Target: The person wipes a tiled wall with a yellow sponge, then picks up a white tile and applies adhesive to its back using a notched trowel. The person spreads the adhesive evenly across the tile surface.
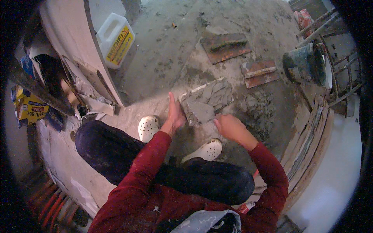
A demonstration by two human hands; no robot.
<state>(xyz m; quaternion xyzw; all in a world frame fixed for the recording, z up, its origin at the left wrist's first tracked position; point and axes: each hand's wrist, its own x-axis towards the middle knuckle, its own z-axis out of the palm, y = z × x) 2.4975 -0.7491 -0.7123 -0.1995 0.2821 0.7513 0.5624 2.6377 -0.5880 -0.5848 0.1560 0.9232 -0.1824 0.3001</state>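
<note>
In front of me is a flat rectangular tile [203,86], its upper face coated with thick grey mortar [217,94]. My left hand [177,115] grips the tile's left edge, thumb pointing away from me and fingers mostly hidden. In my right hand [232,129] is a trowel, closed in the fingers. Its mortar-smeared blade [200,112] lies against the near part of the coated tile. A pile of wet mortar [259,114] lies on the floor just right of the tile.
Two flat floats, a larger one [226,47] and a smaller one [259,73], lie beyond the tile. A dark bucket [305,64] is at right by a ladder [345,77]. A white jug [116,40] stands far left beside a panel [75,42]. Long boards [307,149] line the right.
</note>
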